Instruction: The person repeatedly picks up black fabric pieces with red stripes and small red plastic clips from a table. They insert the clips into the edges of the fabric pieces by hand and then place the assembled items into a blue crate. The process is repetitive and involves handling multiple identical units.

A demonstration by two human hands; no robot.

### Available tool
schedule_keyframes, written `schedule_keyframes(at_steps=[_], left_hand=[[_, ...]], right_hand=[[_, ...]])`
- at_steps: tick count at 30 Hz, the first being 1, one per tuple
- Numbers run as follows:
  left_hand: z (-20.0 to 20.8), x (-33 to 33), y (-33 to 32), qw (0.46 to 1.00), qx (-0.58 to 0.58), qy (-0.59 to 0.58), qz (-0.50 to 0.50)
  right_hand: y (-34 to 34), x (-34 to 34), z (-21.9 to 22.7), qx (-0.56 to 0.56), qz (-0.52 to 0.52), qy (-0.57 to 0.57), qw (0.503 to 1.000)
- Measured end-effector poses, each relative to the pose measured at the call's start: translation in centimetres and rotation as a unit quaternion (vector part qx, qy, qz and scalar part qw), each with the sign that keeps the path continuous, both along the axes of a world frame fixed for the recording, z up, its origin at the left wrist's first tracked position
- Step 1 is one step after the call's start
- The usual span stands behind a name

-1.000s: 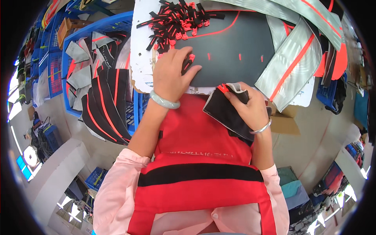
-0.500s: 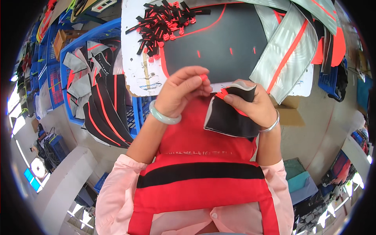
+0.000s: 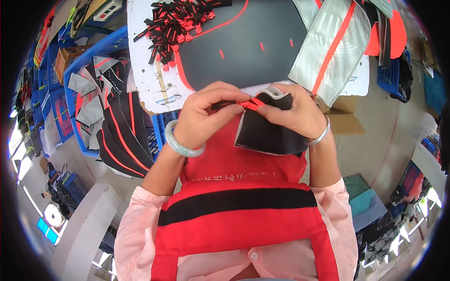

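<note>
Two bare hands at work before the near edge of a white desk. The left hand is nearly closed, thumb and forefinger pinched together on one small black-and-red tab, whose dark end shows between the fingers. The right hand is clamped, thumb uppermost, on one folded black fabric piece with a pale edge and a red strip at its upper left. Tab and strip come together between the two thumbs (whether they are joined cannot be told). The fabric hangs just in front of the desk's near edge, over a red apron.

On the desk: one dark panel, bearing three short red marks and one curved red line; at its left, toward the far left corner, one heap of similar tabs, too tangled to count. Grey strips with red stripes overlap the right edge (number uncertain). Beside the left edge stands one blue crate, filled with grey and black pieces. One bracelet encircles each wrist: pale green on the left, silver on the right.
</note>
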State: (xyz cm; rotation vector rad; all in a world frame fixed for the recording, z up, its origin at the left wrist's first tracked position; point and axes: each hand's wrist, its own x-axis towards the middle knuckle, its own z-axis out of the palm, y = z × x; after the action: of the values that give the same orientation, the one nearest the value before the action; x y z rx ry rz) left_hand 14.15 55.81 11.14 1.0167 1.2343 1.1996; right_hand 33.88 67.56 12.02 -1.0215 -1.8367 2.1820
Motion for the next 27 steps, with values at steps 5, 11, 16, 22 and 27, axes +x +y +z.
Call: schedule_keyframes(at_steps=[5,11,16,22,27], left_hand=[[0.2,-0.3,0.4,0.985,0.071,0.156,-0.026],[0.2,-0.2,0.7,0.971,0.089,0.217,-0.034],[0.0,-0.1,1.0,0.985,0.06,0.156,-0.054],[-0.8,4.6,0.2,0.994,-0.021,0.001,0.107],[0.6,6.4,1.7,0.994,0.004,-0.011,0.107]], right_hand=[[-0.2,-0.1,-0.3,-0.001,0.007,-0.006,1.0],[-0.6,-0.3,-0.8,0.024,-0.004,-0.007,1.0],[-1.1,0.1,-0.8,0.094,-0.029,-0.033,0.995],[-2.4,0.7,1.1,0.269,-0.126,-0.091,0.951],[-2.3,3.7,1.7,0.184,-0.21,0.04,0.959]])
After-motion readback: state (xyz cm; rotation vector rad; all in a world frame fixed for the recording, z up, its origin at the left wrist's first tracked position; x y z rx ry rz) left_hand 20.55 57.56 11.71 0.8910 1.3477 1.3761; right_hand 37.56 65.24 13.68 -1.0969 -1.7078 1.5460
